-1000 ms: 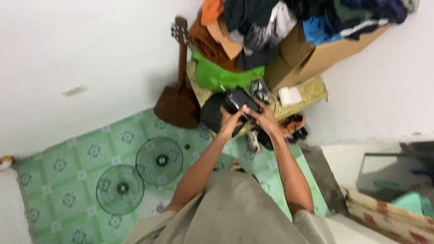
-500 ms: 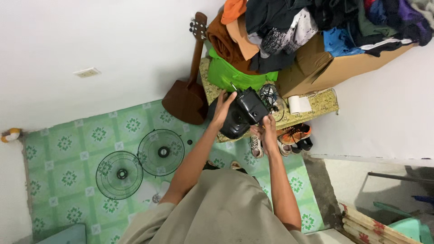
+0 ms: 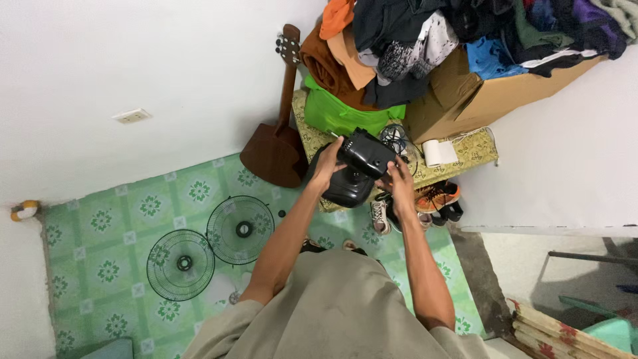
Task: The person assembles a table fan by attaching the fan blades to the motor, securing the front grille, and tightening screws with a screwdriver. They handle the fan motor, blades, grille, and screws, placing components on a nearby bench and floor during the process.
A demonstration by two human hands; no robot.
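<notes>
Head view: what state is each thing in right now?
Black plastic fan motor housing: lifted, gripped by both hands.
Left hand: clasping the housing's left side.
Right hand: gripping its right side.
Two round wire fan grilles: detached, flat on the floor.
Brown wooden guitar: upright against the wall.
Cardboard box: open, heaped with clothes.

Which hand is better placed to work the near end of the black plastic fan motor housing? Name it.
Right. The right hand already touches the housing's near end; the left hand cups its far side, steadying it.
</notes>
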